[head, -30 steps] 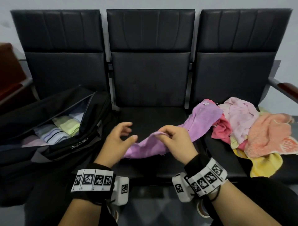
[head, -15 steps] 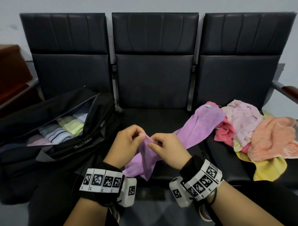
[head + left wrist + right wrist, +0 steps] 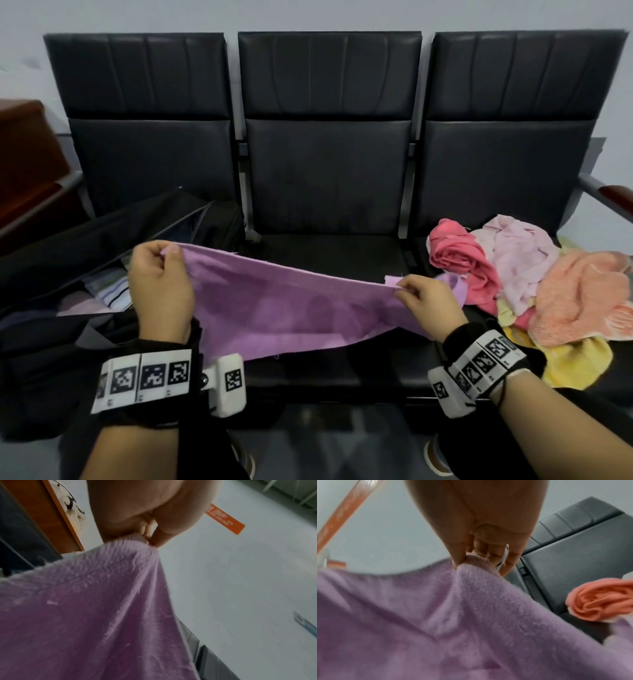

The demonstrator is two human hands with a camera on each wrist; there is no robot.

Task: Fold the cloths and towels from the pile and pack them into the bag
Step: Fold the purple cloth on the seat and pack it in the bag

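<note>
low in the frame, the left hand (image 3: 161,291) and right hand (image 3: 430,303) each pinch a top corner of the purple towel (image 3: 291,308), which hangs spread between them over the middle seat (image 3: 335,253), not yet folded. at mid-left the black bag (image 3: 68,250) lies open with a few folded cloths (image 3: 109,294) already inside, so some packing looks done. at mid-right the pile (image 3: 520,274) of pink, peach and yellow pieces waits, most of the job by my reckoning. the wrist views show what the head view hides: thumb and fingers (image 3: 488,550) closed tight on the hem, plus an orange wall sign (image 3: 224,519).
</note>
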